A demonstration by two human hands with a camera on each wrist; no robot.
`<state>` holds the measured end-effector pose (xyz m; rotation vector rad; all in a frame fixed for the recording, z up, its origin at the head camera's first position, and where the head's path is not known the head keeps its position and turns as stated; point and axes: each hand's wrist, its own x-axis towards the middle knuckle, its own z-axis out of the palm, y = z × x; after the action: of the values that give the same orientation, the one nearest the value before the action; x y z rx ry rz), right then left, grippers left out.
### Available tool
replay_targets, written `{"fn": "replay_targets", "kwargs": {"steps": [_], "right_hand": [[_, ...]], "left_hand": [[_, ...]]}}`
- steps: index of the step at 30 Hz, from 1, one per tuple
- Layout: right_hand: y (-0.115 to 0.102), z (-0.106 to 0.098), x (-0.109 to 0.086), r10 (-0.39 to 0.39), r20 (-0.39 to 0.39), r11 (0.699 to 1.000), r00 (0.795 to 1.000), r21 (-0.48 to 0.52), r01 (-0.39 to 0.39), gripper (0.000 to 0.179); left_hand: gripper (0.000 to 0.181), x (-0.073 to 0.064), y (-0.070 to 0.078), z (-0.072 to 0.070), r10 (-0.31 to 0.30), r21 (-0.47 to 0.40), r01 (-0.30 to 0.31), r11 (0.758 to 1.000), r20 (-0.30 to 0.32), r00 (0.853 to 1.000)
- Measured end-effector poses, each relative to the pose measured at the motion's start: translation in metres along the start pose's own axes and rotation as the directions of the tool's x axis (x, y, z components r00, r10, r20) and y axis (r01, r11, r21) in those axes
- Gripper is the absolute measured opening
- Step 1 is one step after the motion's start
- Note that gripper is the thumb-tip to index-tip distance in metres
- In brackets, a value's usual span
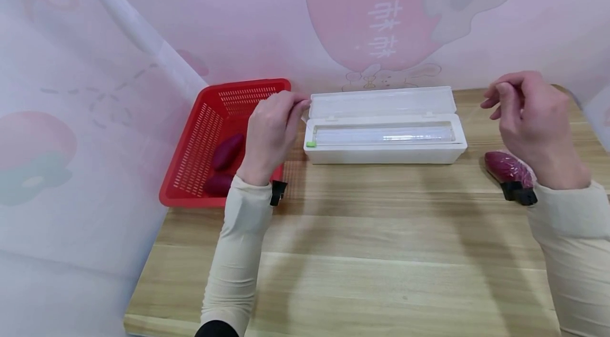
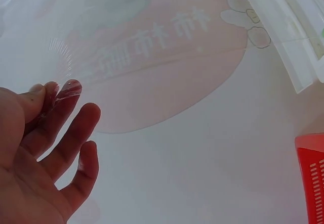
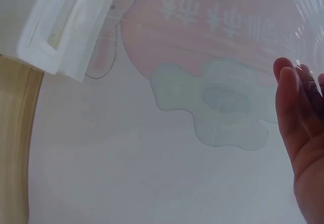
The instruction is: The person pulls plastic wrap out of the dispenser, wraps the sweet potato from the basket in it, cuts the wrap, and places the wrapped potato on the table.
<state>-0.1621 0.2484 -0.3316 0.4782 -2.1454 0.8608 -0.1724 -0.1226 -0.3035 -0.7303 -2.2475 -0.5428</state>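
Clear cling film (image 2: 62, 57) stretches between both hands and shows mainly as glints and creases. My left hand (image 1: 274, 133) pinches one corner of it between thumb and index finger, left of the white dispenser box (image 1: 381, 156). Over on the right, my right hand (image 1: 538, 117) pinches the other end, its fingertips bunched in the right wrist view. The dispenser's lid (image 1: 381, 104) stands raised, and a film roll (image 1: 381, 134) shows inside. Below the right hand lies a purple sweet potato (image 1: 507, 167) wrapped in film, partly hidden by the wrist strap.
A red plastic basket (image 1: 188, 149) stands at the left, behind the left forearm, with purple sweet potatoes (image 1: 227, 151) inside. All this rests on a wooden table (image 1: 362, 284). A printed white curtain (image 1: 248, 19) rises along the back and left sides.
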Motion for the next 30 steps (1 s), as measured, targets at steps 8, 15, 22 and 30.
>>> {"fn": "replay_targets", "kwargs": {"steps": [8,15,22,30], "right_hand": [[-0.005,-0.003,0.001,-0.016,-0.032,1.0,0.999,0.015,0.016,0.021],[-0.011,-0.007,0.002,-0.003,-0.069,0.999,0.998,0.052,0.006,0.019],[-0.013,-0.01,-0.003,-0.007,-0.157,1.0,0.988,0.003,0.007,0.022],[-0.018,-0.013,-0.014,-0.061,-0.179,0.997,0.982,-0.062,0.051,0.019]], "left_hand": [[0.018,-0.001,0.004,-0.008,0.03,-0.012,-0.031,0.999,-0.032,0.999],[0.019,-0.001,0.008,-0.015,0.059,-0.01,-0.059,0.998,-0.06,0.996],[0.013,-0.004,0.014,-0.023,0.086,-0.051,-0.088,0.995,-0.032,0.996],[0.01,-0.016,0.018,-0.033,0.129,-0.125,-0.122,0.985,0.042,0.991]]}}
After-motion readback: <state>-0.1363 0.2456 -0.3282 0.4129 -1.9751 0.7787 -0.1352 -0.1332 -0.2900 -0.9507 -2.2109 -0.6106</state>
